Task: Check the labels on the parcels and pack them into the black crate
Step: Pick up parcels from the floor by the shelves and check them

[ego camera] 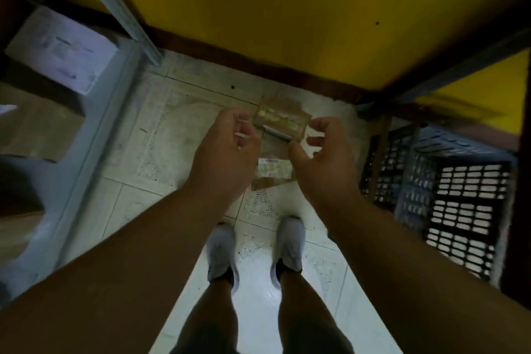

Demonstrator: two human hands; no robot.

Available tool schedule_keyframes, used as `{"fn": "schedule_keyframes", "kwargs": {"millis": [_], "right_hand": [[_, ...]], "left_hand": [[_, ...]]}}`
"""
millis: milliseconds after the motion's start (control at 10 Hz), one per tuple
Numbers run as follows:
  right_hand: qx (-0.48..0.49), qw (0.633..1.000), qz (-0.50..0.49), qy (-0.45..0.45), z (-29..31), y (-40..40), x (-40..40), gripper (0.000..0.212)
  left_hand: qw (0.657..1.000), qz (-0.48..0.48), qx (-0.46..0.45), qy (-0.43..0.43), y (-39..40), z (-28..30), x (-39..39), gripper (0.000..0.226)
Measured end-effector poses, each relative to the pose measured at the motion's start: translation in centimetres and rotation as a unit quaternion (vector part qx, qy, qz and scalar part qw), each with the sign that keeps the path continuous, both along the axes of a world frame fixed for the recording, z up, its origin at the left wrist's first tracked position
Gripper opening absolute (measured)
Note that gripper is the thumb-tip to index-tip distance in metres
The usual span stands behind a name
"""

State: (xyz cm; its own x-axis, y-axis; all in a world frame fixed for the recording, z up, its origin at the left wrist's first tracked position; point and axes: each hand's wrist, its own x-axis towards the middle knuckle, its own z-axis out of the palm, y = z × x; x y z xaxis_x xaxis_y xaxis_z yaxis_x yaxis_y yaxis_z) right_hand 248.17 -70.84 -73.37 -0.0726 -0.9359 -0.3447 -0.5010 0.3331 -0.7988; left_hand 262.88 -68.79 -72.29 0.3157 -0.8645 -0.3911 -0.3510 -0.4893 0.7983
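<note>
I see both hands out front over the tiled floor point(178, 123). Left hand point(227, 149) has fingers loosely curled; can't tell if they touch anything. Right hand point(321, 155) has fingers loosely spread and bent, thumb near the parcel edge, contact unclear. Parcel point(280, 123), brown, blurred, sits between the hands, a white label point(273, 171) lower down. Black crate point(448, 190) stands on the floor to my right, apart from the parcel. Another box point(64, 49) at far left. White shoes point(222, 253) below.

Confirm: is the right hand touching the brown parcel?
Cannot tell. In the head view the right hand overlaps the blurred brown parcel, fingers curled beside it, but neither contact nor a gap shows plainly.
</note>
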Motion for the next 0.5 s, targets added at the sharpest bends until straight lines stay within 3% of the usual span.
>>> {"fn": "schedule_keyframes", "kwargs": {"millis": [300, 400, 500], "right_hand": [[0.083, 0.995, -0.008, 0.063, -28.9, -4.4, 0.6, 0.024], [0.099, 0.991, -0.024, 0.089, -35.6, -6.1, -0.1, 0.020], [0.136, 0.976, -0.041, 0.163, -41.6, -8.9, -1.7, 0.022]], "left_hand": [[0.996, -0.042, 0.079, 0.017, -6.8, -28.6, -2.0, 0.024], [0.993, -0.037, 0.114, -0.017, -7.3, -35.5, -1.7, 0.038], [0.979, 0.069, 0.187, -0.036, -9.5, -40.2, -0.6, 0.062]]}}
